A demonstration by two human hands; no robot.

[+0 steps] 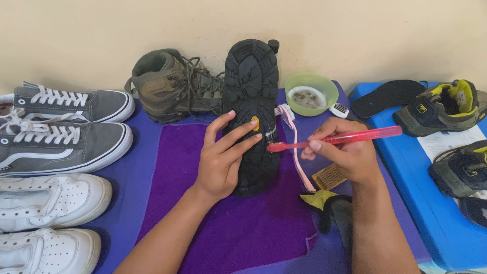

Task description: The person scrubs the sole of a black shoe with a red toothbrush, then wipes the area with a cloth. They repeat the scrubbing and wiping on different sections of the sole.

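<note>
One black-soled boot (252, 101) lies sole-up on the purple towel (238, 223), its long axis running away from me, toe toward the wall, heel nearest me. My left hand (221, 160) is spread against its side, fingers on the lugged rubber tread. My right hand (345, 152) is clenched around a translucent pink toothbrush (337, 139), bristle end at the sole's right edge. Just beside it lies a second pink brush (295, 144). Behind stand the matching olive boot (170, 83) and a green bowl (311, 93). Grey sneakers (63, 127) and white sneakers (48, 200) crowd the worktop's left; a blue lid (416, 203) carrying more shoes closes the right.
</note>
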